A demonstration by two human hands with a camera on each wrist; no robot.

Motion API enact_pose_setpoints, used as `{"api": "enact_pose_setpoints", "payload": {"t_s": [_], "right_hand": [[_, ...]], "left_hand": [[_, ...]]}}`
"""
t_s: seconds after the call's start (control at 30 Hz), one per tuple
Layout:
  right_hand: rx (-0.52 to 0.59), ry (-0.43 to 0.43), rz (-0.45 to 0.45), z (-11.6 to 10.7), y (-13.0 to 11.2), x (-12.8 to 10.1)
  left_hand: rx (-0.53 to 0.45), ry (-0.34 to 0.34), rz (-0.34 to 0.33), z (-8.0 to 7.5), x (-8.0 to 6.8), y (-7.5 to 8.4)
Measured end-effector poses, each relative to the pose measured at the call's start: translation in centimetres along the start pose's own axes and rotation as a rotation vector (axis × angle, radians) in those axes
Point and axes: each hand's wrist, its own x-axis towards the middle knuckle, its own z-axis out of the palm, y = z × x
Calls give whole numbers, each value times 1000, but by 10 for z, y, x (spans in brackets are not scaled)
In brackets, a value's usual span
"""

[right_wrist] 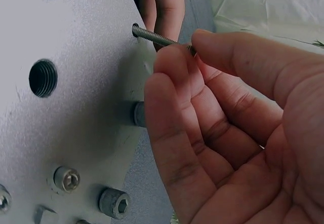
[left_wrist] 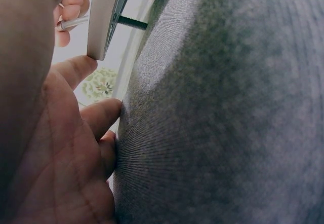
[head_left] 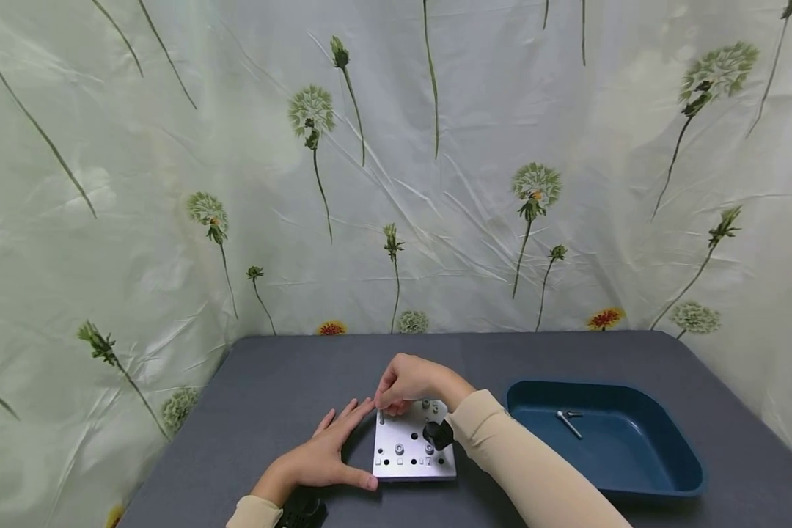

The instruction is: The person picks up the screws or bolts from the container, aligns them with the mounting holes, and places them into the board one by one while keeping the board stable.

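Note:
A silver metal plate with several holes and bolts sits on the table. At its far left corner, my right hand pinches a thin threaded screw between thumb and fingers. The screw's tip meets a small hole; how deep it goes I cannot tell. My left hand lies at the plate's left side with fingers spread, the thumb by the near corner and a fingertip touching the edge. In the right wrist view, a socket-head bolt and a larger threaded hole show on the plate.
A blue tray stands to the right, with a bolt and a smaller piece of hardware inside. Dark pins project beneath the plate. Behind the grey table hangs a flower-patterned curtain.

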Motion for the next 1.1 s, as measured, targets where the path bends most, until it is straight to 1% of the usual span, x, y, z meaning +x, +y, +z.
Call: {"api": "enact_pose_setpoints", "payload": {"t_s": [0.13,0.4,0.63,1.1], "right_hand": [[0,7,0,0,3,-2],[-4,-10,-1,2,1,1],[-10,-24,-4,3,0,1],[-10,-30,3,5,-2,0]], "left_hand": [[-6,-2,4,4,2,0],[-8,1,-8,1,1,2],[-13,2,-31,2,-1,2],[6,5,-26,2,1,1]]}}
